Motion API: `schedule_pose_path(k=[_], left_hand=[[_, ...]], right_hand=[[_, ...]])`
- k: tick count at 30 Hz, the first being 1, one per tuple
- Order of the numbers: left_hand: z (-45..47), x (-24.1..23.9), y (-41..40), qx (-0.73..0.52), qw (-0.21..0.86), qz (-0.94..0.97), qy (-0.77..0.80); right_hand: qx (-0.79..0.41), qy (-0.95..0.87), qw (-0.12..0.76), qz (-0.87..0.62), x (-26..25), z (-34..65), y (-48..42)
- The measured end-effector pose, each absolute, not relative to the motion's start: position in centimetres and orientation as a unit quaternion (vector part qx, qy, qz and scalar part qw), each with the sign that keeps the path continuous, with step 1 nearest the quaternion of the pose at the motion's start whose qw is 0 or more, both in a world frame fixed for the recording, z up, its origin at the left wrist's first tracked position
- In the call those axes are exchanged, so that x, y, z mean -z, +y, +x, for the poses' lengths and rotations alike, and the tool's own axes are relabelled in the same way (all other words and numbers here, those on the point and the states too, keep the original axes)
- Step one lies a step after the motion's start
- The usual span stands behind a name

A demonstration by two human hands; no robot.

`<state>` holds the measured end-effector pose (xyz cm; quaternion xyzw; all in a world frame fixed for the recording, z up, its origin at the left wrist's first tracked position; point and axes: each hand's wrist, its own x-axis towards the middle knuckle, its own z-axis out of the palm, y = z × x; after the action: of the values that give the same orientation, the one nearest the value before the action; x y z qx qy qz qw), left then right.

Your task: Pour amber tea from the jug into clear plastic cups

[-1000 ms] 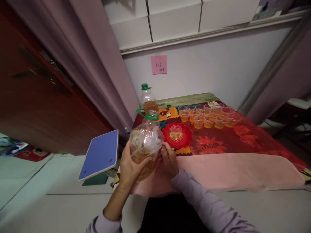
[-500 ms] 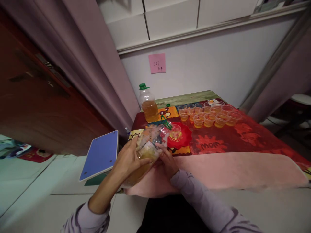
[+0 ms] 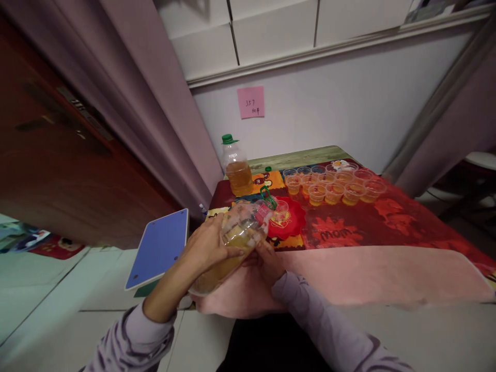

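A clear plastic jug (image 3: 228, 258) with yellowish liquid lies tilted in my hands, its neck pointing away to the right. My left hand (image 3: 205, 245) is wrapped over the jug's left side, thumb across the top. My right hand (image 3: 267, 258) grips its lower right side, some fingers hidden underneath. A green handle ring (image 3: 267, 198) circles the neck. Just past the mouth, a clear plastic cup (image 3: 281, 207) stands on a red scalloped plate (image 3: 297, 225). Whether liquid is flowing into it I cannot tell.
Several clear cups (image 3: 333, 188) with amber liquid stand in rows at the back right. Another jug (image 3: 239, 175), green-capped and part full, stands at the back left. A small green cap (image 3: 268, 169) lies nearby. A blue-topped stool (image 3: 158, 248) is left of the table.
The jug has tipped further, its base slightly left, and the liquid has run toward the neck. Both hands have kept hold; my right fingers have shifted slightly lower.
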<state>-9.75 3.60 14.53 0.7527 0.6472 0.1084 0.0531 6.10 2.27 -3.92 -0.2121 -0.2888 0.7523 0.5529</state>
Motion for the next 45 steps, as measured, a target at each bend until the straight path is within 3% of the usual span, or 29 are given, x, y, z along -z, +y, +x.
schedule_pose_path(k=[27,45], left_hand=[[-7.4,-17.4,4.3,0.013,0.080,0.746,0.661],[-6.7,-18.7,4.7,0.008,0.086,0.762,0.642]], right_hand=[[-0.788,-0.220,0.547,-0.173,4.3,5.7,2.9],[-0.810,-0.210,0.518,-0.176,4.6,5.9,3.1]])
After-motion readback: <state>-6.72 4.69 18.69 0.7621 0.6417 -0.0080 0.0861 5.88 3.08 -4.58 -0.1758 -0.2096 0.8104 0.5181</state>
